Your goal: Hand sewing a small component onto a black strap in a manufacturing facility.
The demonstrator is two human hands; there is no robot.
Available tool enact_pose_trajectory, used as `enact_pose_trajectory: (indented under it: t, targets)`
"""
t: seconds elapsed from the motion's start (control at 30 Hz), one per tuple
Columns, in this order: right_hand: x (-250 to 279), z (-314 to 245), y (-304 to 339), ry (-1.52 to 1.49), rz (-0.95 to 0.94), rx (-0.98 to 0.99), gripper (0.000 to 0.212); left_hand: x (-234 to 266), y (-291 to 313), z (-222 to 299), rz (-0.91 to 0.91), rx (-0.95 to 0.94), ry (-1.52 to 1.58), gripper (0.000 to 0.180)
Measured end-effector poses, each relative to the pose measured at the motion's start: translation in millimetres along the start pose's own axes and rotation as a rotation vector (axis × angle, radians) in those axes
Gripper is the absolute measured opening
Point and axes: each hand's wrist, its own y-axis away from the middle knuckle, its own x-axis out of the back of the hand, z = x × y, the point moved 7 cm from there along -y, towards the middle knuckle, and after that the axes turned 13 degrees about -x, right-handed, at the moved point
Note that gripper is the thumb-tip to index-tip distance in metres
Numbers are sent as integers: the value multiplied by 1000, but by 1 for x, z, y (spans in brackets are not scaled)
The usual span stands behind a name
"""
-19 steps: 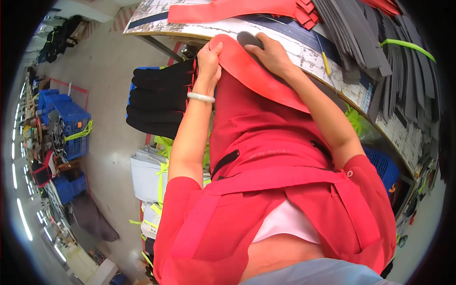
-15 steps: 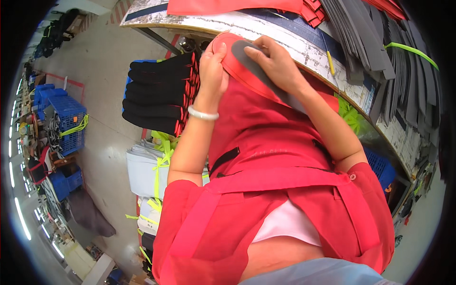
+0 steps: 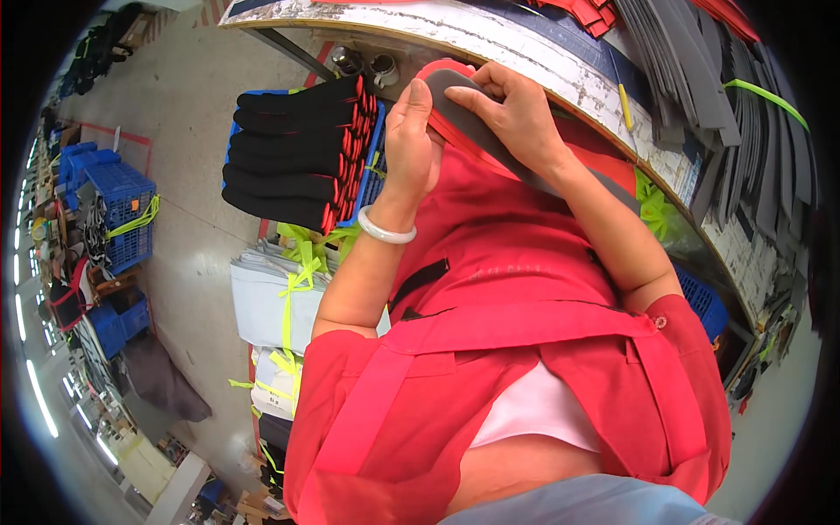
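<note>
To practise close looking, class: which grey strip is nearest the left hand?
The single grey strip held in the right hand; the other grey strips are piled on the table.

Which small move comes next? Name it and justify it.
Probably nudge the grey strip level with the red strip at their rounded ends: grey lies over red, but a red margin shows beyond its tip. The right hand has its thumb on the grey; the left hand is beside that end.
</note>
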Motion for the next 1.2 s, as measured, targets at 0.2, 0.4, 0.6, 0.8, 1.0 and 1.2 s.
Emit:
enact_pose_trajectory:
  t: [0.2,0.4,0.6,0.8,1.0,1.2]
  targets:
    - [2,4,2,189,-1,-28,43,-4,3,-3,-33,31,44,42]
    - [-9,20,15,-192,-200,-255,42,7,12,-24,13,75,31,45]
    - [-6,31,26,15,-241,-208,41,41,-14,-9,-95,218,-232,28]
    - [-5,32,36,35,-315,-248,41,32,6,-33,-498,704,-89,27]
    - [-6,26,47,-37,-402,-221,47,14,26,-29,-463,649,27,30]
    - [-5,43,43,101,-358,-212,52,34,31,-38,-329,672,-87,26]
